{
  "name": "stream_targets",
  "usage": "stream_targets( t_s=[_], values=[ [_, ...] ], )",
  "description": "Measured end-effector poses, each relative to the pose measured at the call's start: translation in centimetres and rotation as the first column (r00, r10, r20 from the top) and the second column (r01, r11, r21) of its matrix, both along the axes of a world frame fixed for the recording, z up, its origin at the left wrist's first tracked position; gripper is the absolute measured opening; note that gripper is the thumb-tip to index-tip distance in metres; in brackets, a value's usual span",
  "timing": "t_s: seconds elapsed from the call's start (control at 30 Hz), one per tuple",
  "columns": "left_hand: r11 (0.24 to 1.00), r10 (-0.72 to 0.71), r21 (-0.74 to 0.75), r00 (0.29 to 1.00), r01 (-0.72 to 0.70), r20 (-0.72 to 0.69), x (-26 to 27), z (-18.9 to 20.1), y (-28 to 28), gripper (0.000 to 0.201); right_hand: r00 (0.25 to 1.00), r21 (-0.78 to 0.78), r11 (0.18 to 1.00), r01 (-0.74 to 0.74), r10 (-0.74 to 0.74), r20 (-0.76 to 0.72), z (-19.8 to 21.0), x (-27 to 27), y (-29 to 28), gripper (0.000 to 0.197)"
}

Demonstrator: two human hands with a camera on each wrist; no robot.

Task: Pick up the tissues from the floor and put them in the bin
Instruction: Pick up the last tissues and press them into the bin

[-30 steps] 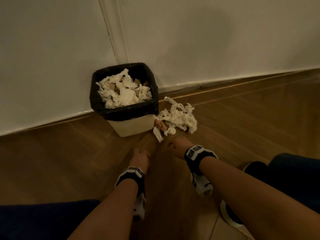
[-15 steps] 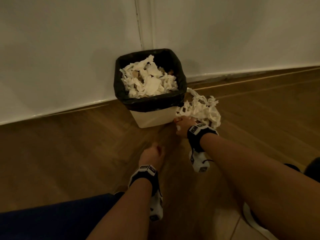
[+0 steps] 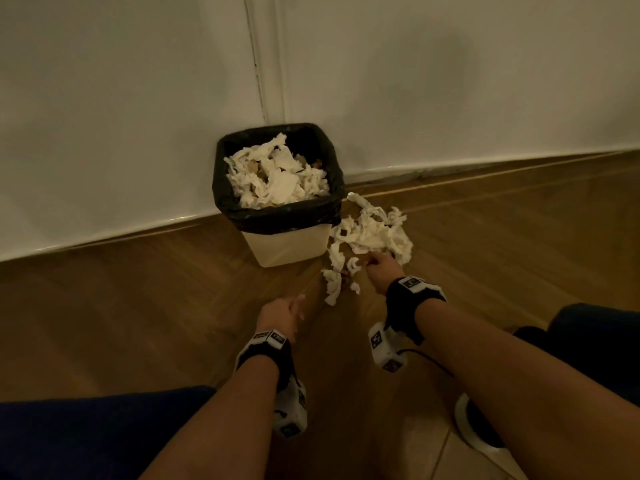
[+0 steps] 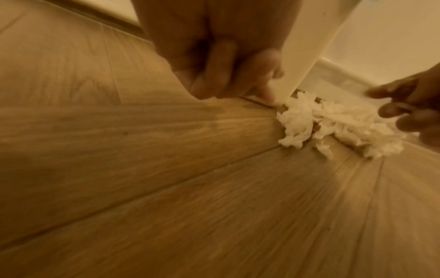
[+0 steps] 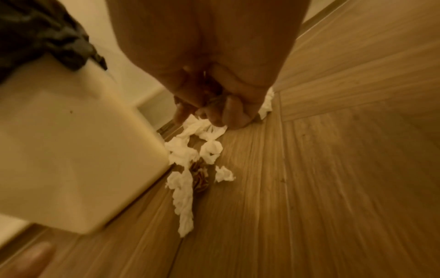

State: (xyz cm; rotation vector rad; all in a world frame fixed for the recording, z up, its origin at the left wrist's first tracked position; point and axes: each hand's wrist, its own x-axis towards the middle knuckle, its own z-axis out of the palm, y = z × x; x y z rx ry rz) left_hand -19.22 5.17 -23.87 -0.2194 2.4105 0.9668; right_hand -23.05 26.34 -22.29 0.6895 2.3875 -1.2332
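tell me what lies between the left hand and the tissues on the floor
Only bare wooden floor. In the head view the left hand hovers apart from the tissues, and nothing sits in the gap.

Both forearms are bare; each wrist wears a black band (image 3: 264, 358) topped with a white plate bearing small black square markers; a white camera block (image 3: 385, 351) with the same markers hangs under each. A thin black cable (image 3: 429, 360) leaves the right block; dark blue trousers (image 3: 86, 431) cover the legs; one white-soled dark shoe (image 3: 476, 427) shows near right.
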Motion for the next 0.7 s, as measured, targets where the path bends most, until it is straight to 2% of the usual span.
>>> stream_targets(
  t_s=[0.1,0.17,0.27,0.33,0.4,0.5,0.6,0.7],
  values=[
    [0.975,-0.103,-0.208,0.988,0.077,-0.119,0.1,1.0,0.4,0.059,1.000,0.037,0.999,-0.012,0.012,0.001,1.4,0.9,0.5,0.039],
    [0.958,-0.150,-0.266,0.976,0.104,-0.157,-0.2,1.7,0.7,0.050,1.000,0.049,0.998,-0.026,0.027,-0.009,2.3,1.4,0.8,0.046],
    [0.970,-0.178,-0.199,0.961,0.136,-0.212,-1.2,2.9,1.3,0.028,0.998,0.121,0.992,-0.036,0.041,-0.042,3.8,1.6,1.1,0.038],
    [0.967,-0.204,-0.197,0.955,0.163,-0.214,-2.0,3.9,1.9,0.021,0.998,0.149,0.989,-0.022,0.029,-0.048,4.8,1.5,1.3,0.030],
    [0.953,-0.236,-0.237,0.954,0.191,-0.182,-2.7,5.1,2.5,0.026,0.999,0.159,0.987,-0.002,0.011,-0.053,6.0,1.5,1.4,0.028],
    [0.956,-0.263,-0.186,0.947,0.229,-0.183,-3.5,7.5,3.8,0.042,0.996,0.142,0.990,0.011,0.002,-0.088,7.7,1.5,1.4,0.035],
    [0.968,-0.246,-0.055,0.900,0.243,-0.359,-4.1,10.6,4.9,0.042,0.981,0.179,0.984,0.016,0.019,-0.192,9.5,1.2,1.1,0.037],
    [0.964,-0.218,0.011,0.814,0.265,-0.538,-4.7,13.9,5.2,0.048,0.959,0.215,0.976,0.011,0.050,-0.278,11.9,0.6,0.6,0.038]
  ],
)
